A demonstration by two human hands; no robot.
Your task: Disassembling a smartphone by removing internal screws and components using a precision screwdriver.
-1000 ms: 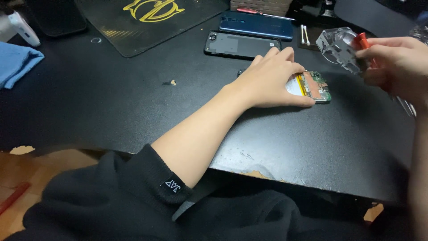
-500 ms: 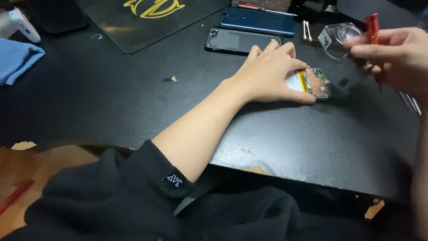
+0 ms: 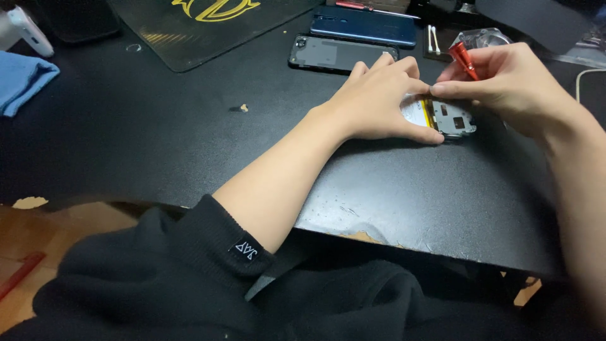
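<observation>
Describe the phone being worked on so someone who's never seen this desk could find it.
On the black desk, follow the left hand to its fingertips, where the right hand holds a red screwdriver. The opened phone lies under them. Unlike the blue phone and dark back cover behind, it shows bare circuitry and a yellow strip.

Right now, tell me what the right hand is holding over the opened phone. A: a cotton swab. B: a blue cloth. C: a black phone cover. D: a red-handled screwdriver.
D: the right hand grips a red-handled screwdriver above the opened phone, which the left hand steadies on the table; the blue cloth and black phone cover lie apart, untouched.
</observation>
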